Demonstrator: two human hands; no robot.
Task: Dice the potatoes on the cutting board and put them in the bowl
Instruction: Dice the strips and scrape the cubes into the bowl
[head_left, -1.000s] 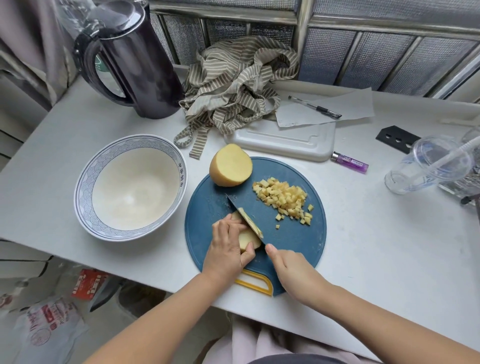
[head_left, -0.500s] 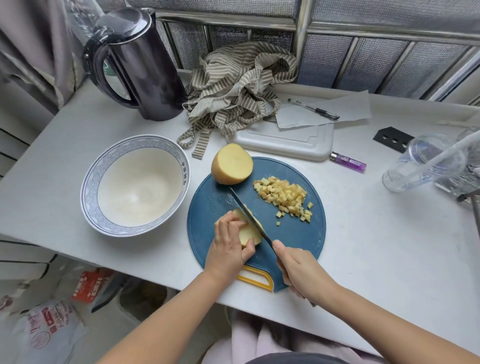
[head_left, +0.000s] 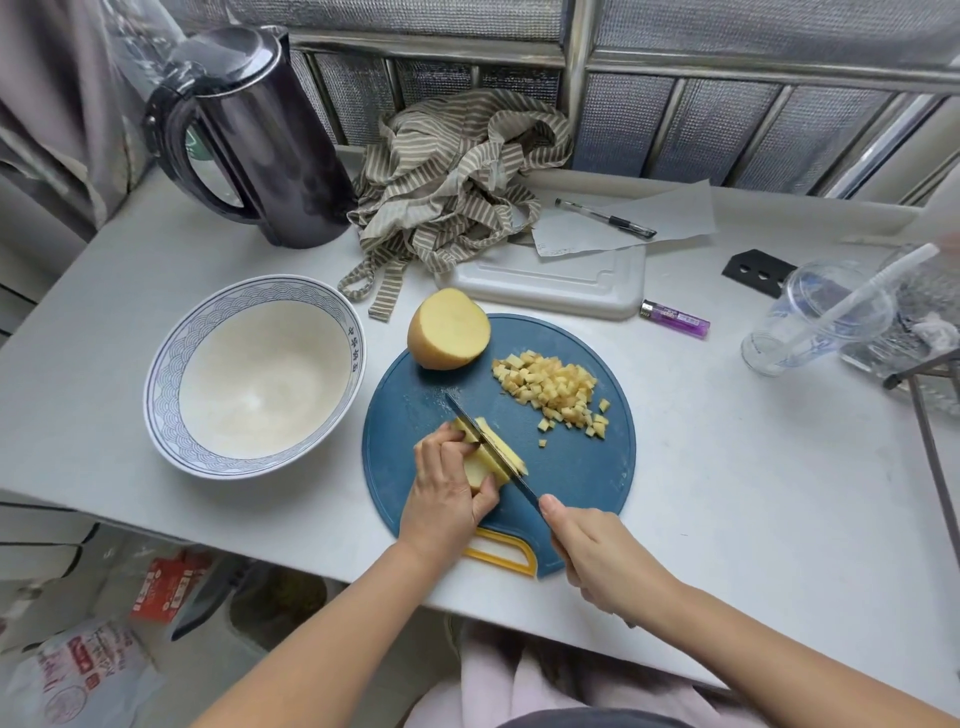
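Working at the near side of the cutting board (head_left: 582, 478), I had the left hand (head_left: 449, 499) curled over the potato piece (head_left: 482, 466), fingertips tucked on top and thumb pressed against its near end. The right hand (head_left: 597, 558) was clenched round the handle of the knife (head_left: 522, 486), with one digit laid along the spine; I could not tell which. The blade sat in the piece, running diagonally from the right hand at the near right to its tip at the far left, just beside the left fingertips. The piece's long axis lay along that same diagonal, so I judged these to be lengthwise cuts into strips, with crosswise cuts needed after to make cubes. A parted slab leaned on the blade's right side. The pile of cubes (head_left: 550, 392) lay on the far right of the board, well apart from the blade, and the uncut potato half (head_left: 448, 336) sat at its far edge. The bowl (head_left: 166, 374) stood on the bench (head_left: 753, 493) left of the board, nearer the left hand, with no potato in it that I could see.
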